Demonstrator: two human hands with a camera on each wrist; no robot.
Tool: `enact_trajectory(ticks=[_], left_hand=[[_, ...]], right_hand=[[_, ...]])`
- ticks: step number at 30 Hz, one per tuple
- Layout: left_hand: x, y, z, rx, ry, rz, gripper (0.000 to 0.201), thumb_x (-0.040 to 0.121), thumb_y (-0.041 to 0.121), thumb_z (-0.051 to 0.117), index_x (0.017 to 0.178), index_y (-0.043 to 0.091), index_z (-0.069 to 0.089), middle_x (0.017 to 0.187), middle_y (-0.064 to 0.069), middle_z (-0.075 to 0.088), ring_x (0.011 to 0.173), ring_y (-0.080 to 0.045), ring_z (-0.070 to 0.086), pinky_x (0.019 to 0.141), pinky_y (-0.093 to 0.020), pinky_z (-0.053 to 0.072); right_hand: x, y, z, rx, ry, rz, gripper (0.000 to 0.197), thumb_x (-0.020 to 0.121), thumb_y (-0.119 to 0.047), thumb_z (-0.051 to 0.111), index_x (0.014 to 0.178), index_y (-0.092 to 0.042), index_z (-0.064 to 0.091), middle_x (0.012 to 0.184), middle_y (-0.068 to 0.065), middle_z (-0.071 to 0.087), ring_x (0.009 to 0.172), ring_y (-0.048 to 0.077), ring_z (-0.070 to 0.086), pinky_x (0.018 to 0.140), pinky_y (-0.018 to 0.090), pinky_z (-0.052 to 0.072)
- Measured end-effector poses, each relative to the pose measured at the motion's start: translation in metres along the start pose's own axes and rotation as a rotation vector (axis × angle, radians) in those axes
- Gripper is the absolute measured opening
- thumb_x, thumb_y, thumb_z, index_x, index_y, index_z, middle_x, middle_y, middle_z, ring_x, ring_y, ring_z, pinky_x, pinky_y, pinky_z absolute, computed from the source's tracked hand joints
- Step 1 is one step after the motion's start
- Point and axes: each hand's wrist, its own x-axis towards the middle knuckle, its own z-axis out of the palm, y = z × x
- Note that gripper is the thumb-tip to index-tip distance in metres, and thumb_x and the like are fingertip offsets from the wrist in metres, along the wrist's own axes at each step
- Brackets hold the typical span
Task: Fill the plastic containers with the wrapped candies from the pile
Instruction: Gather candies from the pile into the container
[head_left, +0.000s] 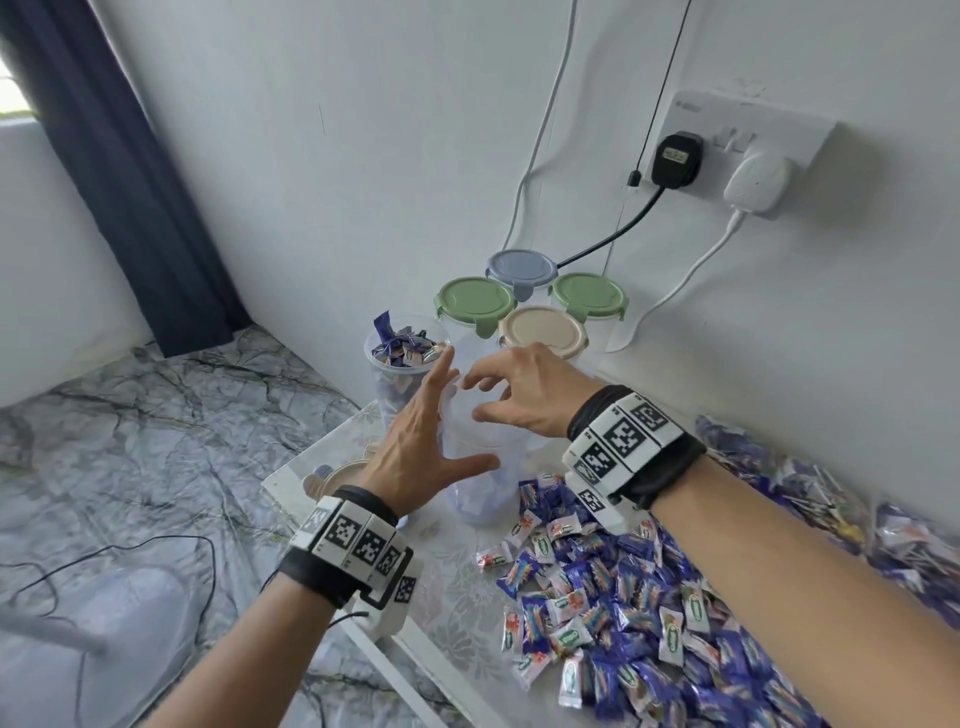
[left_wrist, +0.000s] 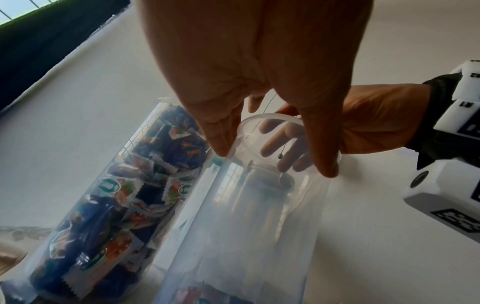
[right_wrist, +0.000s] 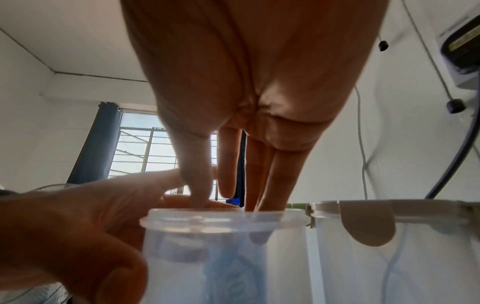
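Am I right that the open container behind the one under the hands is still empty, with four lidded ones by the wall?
Not quite. The open container behind the container under the hands is packed with wrapped candies up to its rim, as the head and left wrist views show. The rest holds: four lidded containers stand by the wall.

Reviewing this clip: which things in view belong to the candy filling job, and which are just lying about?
Job: pile of wrapped candies; nearly empty container between left hand and right hand; full open container; four lidded containers.

Lying about: wall socket with plugs and cables; curtain; floor cable.
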Motion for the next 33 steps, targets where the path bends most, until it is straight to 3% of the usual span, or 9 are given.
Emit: enact_trajectory(ticks=[2, 5, 10, 16, 19, 22, 26, 30, 33], left_hand=[[0.001, 0.001, 0.0, 0.056, 0.009, 0.046, 0.112, 0.071, 0.042, 0.085, 0.156, 0.015, 0.016, 0.156, -0.003, 0.03, 0.142, -0.008, 0.027, 0.116, -0.027, 0.025], [0.002, 0.005, -0.001, 0.166, 0.009, 0.091, 0.1, 0.074, 0.044, 0.083, 0.153, 0.02, 0.027, 0.158, -0.01, 0.027, 0.145, -0.023, 0.026, 0.116, -0.045, 0.028], [0.0, 0.024, 0.001, 0.3, 0.048, 0.181, 0.074, 0.076, 0.045, 0.077, 0.141, 0.022, 0.048, 0.157, -0.012, 0.026, 0.14, -0.034, 0.027, 0.11, -0.051, 0.031], [-0.003, 0.066, 0.025, 0.29, 0.083, 0.436, 0.042, 0.083, 0.042, 0.066, 0.119, 0.02, 0.066, 0.147, -0.008, 0.043, 0.133, -0.029, 0.038, 0.112, -0.028, 0.021], [-0.007, 0.083, 0.049, 0.158, -0.065, 0.453, 0.038, 0.084, 0.045, 0.064, 0.115, 0.022, 0.067, 0.14, -0.002, 0.049, 0.123, -0.022, 0.046, 0.101, -0.028, 0.037], [-0.008, 0.084, 0.079, 0.158, -0.276, 0.429, 0.045, 0.085, 0.057, 0.057, 0.117, 0.027, 0.065, 0.133, 0.004, 0.053, 0.115, -0.015, 0.054, 0.093, -0.037, 0.05], [-0.012, 0.08, 0.114, 0.307, -0.552, 0.373, 0.077, 0.073, 0.083, 0.043, 0.129, 0.032, 0.058, 0.137, 0.007, 0.052, 0.116, -0.015, 0.055, 0.093, -0.04, 0.051], [-0.016, 0.075, 0.139, 0.552, -0.849, 0.187, 0.123, 0.041, 0.106, 0.03, 0.149, 0.046, 0.025, 0.162, 0.002, 0.017, 0.143, -0.024, 0.029, 0.112, -0.048, 0.036], [-0.021, 0.072, 0.155, 0.648, -0.964, 0.102, 0.126, 0.043, 0.1, 0.05, 0.15, 0.053, 0.005, 0.165, -0.001, -0.004, 0.15, -0.031, 0.008, 0.113, -0.062, 0.03]], right_hand=[[-0.01, 0.002, -0.003, 0.024, 0.067, -0.021, 0.032, 0.085, -0.029, 0.071, 0.115, -0.018, 0.069, 0.107, 0.007, 0.071, 0.089, 0.014, 0.066, 0.084, 0.034, 0.055], [-0.03, 0.006, -0.01, 0.075, 0.188, -0.019, 0.033, 0.088, -0.031, 0.069, 0.117, -0.016, 0.068, 0.105, 0.008, 0.071, 0.083, 0.014, 0.069, 0.081, 0.029, 0.056], [-0.075, 0.028, -0.019, 0.126, 0.315, 0.1, 0.034, 0.089, -0.038, 0.067, 0.118, -0.019, 0.066, 0.101, 0.004, 0.07, 0.084, 0.014, 0.069, 0.08, 0.03, 0.057], [-0.14, 0.068, -0.02, 0.062, 0.243, 0.331, 0.039, 0.09, -0.043, 0.064, 0.119, -0.017, 0.065, 0.102, 0.005, 0.069, 0.087, 0.017, 0.067, 0.084, 0.035, 0.054], [-0.18, 0.086, -0.018, 0.01, 0.214, 0.421, 0.04, 0.092, -0.041, 0.063, 0.122, -0.016, 0.065, 0.106, 0.003, 0.067, 0.094, 0.013, 0.064, 0.077, 0.022, 0.042], [-0.223, 0.101, -0.012, -0.024, 0.187, 0.514, 0.043, 0.092, -0.042, 0.061, 0.127, -0.016, 0.061, 0.109, -0.001, 0.064, 0.101, 0.011, 0.06, 0.075, 0.017, 0.034], [-0.275, 0.124, 0.008, -0.023, 0.11, 0.668, 0.059, 0.087, -0.056, 0.061, 0.136, -0.023, 0.051, 0.132, 0.007, 0.056, 0.121, 0.023, 0.053, 0.099, 0.034, 0.042], [-0.317, 0.133, 0.036, 0.008, -0.06, 0.811, 0.091, 0.074, -0.077, 0.059, 0.149, -0.039, 0.024, 0.159, 0.011, 0.02, 0.142, 0.031, 0.028, 0.112, 0.049, 0.032], [-0.336, 0.134, 0.059, 0.034, -0.16, 0.882, 0.111, 0.06, -0.085, 0.063, 0.148, -0.054, 0.002, 0.163, 0.008, -0.008, 0.148, 0.04, 0.0, 0.113, 0.063, 0.024]])
